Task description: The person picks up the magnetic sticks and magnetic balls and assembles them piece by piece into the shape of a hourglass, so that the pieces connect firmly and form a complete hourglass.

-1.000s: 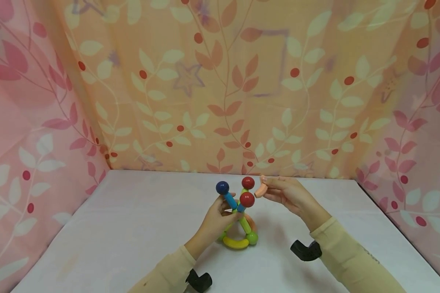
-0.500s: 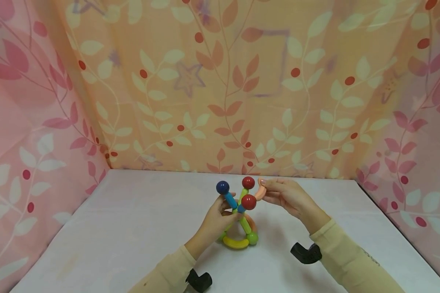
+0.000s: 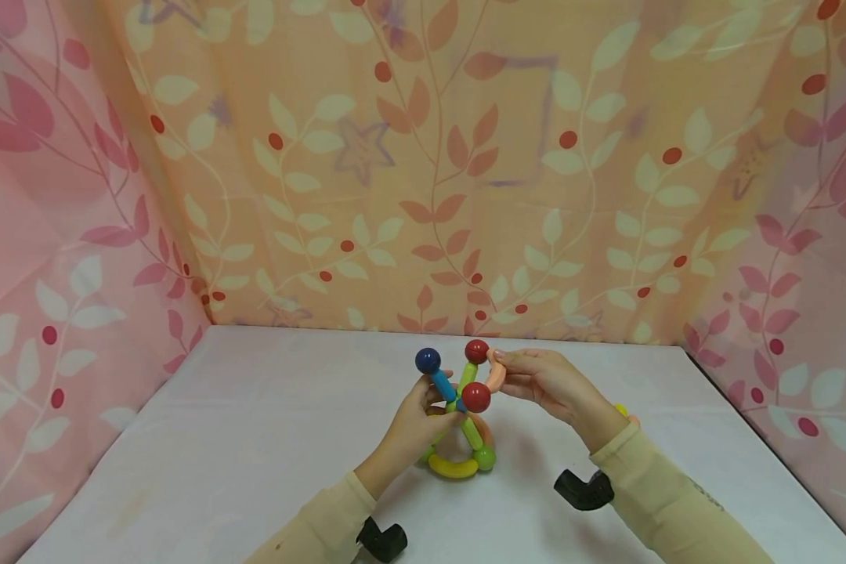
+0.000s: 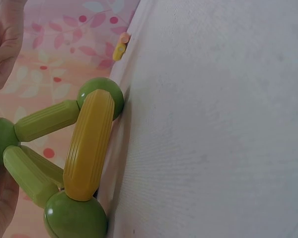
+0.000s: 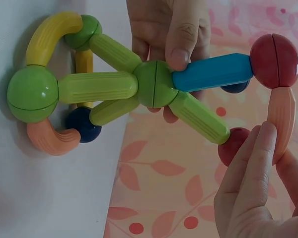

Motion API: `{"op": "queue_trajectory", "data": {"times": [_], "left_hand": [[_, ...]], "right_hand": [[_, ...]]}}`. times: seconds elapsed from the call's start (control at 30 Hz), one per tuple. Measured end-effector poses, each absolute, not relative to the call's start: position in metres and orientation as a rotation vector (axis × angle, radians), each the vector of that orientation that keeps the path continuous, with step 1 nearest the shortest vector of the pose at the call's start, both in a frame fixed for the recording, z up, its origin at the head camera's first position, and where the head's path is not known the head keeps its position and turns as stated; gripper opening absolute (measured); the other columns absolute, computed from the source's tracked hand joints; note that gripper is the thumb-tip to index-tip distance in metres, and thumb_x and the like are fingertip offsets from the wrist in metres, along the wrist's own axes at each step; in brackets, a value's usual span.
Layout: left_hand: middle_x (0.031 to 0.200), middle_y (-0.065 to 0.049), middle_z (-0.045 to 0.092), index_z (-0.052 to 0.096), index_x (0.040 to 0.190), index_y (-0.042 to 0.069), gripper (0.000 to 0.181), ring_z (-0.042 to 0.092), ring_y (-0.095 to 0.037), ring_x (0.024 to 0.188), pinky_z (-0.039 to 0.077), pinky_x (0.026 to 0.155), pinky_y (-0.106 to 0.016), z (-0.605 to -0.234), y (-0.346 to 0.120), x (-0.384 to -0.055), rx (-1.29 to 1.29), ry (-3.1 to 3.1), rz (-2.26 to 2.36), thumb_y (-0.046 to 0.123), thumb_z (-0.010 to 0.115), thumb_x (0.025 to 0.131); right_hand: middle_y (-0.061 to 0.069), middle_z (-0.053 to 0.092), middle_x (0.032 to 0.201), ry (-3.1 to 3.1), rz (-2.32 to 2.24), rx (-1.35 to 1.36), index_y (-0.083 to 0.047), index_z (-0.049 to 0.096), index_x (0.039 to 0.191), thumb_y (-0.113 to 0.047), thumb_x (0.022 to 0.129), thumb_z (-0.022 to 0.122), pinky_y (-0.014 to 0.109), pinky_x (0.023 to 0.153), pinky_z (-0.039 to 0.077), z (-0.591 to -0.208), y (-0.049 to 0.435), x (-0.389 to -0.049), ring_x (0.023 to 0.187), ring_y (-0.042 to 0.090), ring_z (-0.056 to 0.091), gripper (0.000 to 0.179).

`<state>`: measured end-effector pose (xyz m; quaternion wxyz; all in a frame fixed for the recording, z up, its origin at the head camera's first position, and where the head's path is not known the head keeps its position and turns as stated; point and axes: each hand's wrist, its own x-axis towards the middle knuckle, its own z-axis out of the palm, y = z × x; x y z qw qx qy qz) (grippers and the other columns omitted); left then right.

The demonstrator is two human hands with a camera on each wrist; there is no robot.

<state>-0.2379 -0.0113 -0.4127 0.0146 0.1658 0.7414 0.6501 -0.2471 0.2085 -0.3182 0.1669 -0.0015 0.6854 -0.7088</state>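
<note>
The person's left hand (image 3: 421, 419) grips a standing frame of ridged plastic-looking rods and glossy balls (image 5: 99, 87) at its waist, thumb against the straight blue rod (image 5: 213, 72) by the green centre ball (image 5: 156, 84). The right hand (image 3: 546, 388) pinches a curved, ridged peach rod (image 5: 283, 111), one end touching the nearer glossy red ball (image 3: 475, 397). The frame's base stands on the white table (image 3: 254, 439).

To bridge the red balls well, I'd brace that centre firmly and ease the rod's other end onto the farther red ball (image 3: 476, 352); a shove could swing the arms apart.

Whether that end touches I cannot tell: fingers cover it in the right wrist view. That view plainly shows a dark blue ball (image 5: 83, 125) in the base, hidden from the head camera. The left wrist view misses the red balls but shows small yellow and peach pieces (image 4: 119, 51), which the right wrist mostly hides in the head view.
</note>
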Motion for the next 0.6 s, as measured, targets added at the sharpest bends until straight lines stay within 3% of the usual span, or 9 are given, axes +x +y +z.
{"op": "queue_trajectory", "data": {"times": [0.6], "left_hand": [[0.129, -0.014, 0.066, 0.046, 0.142, 0.011, 0.06, 0.063, -0.029, 0.119, 0.053, 0.102, -0.044, -0.4111, -0.0124, -0.2374, 0.512, 2.329, 1.991, 0.014, 0.075, 0.089]], "right_hand": [[0.001, 0.071, 0.093, 1.964, -1.987, 0.013, 0.002, 0.06, 0.128, -0.028, 0.097, 0.065, 0.023, 0.077, 0.06, -0.321, 0.2062, -0.2463, 0.086, 0.012, 0.073, 0.043]]}}
